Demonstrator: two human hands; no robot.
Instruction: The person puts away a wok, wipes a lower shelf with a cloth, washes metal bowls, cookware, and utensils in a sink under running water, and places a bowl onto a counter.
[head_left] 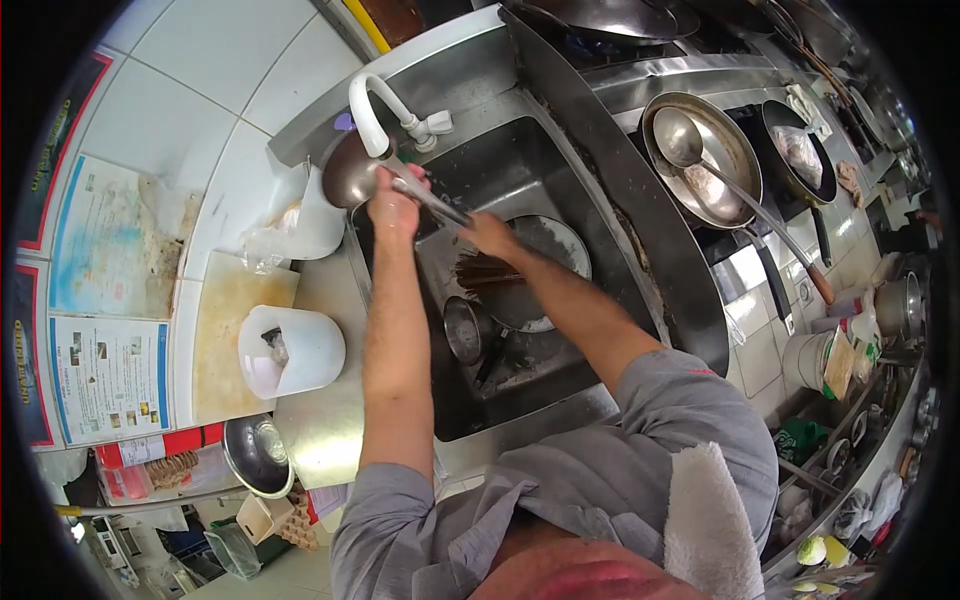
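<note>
A large steel ladle (350, 172) is tilted under the white faucet (368, 118), its round bowl at the sink's left rim. My left hand (394, 208) is closed around its neck, just below the bowl. Lower on the handle, my right hand (491, 237) is wrapped round the grip. Below my right hand, a bundle of thin brown sticks like a bamboo brush (484, 274) lies over a wide round pan (556, 250) in the sink. Beside it is a small metal pan (466, 328) with a dark handle.
The steel sink (450, 430) has a raised wall on its right. Beyond that, a wok (735, 205) holding another ladle (680, 137) and a dark frying pan (822, 185) sit on the stove. A white tub (318, 352) stands to the left, below a plastic container (318, 225).
</note>
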